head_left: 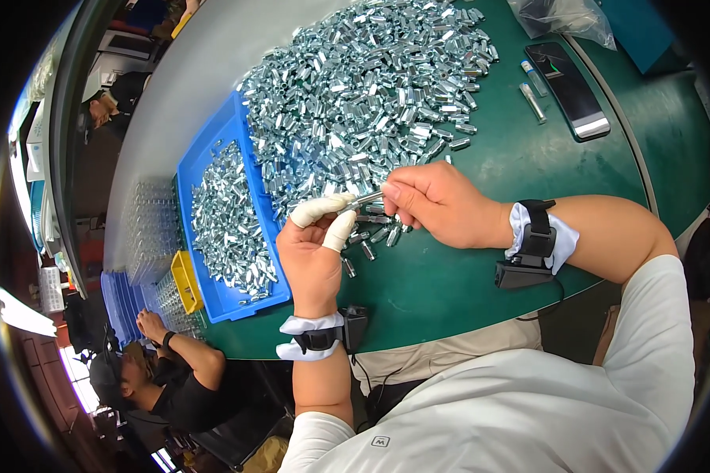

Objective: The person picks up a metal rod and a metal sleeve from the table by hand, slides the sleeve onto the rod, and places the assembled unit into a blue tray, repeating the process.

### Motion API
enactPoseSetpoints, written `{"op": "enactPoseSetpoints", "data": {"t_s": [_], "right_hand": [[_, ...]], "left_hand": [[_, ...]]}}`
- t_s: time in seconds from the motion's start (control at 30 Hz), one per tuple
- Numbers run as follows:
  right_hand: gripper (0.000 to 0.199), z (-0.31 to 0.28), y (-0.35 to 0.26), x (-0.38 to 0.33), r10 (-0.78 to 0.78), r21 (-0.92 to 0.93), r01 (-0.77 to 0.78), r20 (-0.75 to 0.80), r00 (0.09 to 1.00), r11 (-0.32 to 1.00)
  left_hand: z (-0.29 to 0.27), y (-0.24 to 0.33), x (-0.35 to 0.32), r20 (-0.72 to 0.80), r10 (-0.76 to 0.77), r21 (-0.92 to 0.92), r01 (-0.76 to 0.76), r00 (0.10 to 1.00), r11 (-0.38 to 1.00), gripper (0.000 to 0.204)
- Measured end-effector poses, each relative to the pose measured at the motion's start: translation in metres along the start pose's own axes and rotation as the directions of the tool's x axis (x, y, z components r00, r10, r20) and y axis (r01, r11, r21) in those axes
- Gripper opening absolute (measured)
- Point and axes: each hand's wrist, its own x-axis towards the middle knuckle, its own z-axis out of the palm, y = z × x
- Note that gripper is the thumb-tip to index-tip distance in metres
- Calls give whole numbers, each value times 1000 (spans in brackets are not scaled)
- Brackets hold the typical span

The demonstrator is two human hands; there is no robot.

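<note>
My left hand, with pale finger cots on thumb and forefinger, pinches a small silvery metal piece; the fingertips hide most of it. From the right, my right hand grips a thin metal rod between thumb and fingers. The rod's end meets the piece at the left fingertips; whether it goes inside I cannot tell. Just beyond both hands spreads a large heap of shiny hexagonal metal fittings. A few loose fittings lie beneath the hands. Left of them stands a blue tray holding many similar fittings.
A dark phone-like device lies at the right beside two small tubes. Behind them are a clear plastic bag and a teal box. A yellow bin adjoins the blue tray. Another person sits at lower left.
</note>
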Motion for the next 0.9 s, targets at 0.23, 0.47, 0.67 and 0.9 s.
{"op": "enactPoseSetpoints", "data": {"t_s": [0.23,0.47,0.67,0.9], "right_hand": [[33,1,1,0,8,-51,-9,-5,1000,999],[32,1,0,1,-19,-93,19,9,1000,995],[32,2,3,-1,-81,-148,84,25,996,985],[31,2,3,0,-72,-92,77,52,996,993]], "left_hand": [[1,1,-2,-29,28,72,-26,999,997,18],[-1,7,-2,-21,-68,103,70,997,992,13],[6,6,-5,115,-225,37,222,968,974,13],[11,7,-8,42,-129,-1,129,991,992,13]]}}
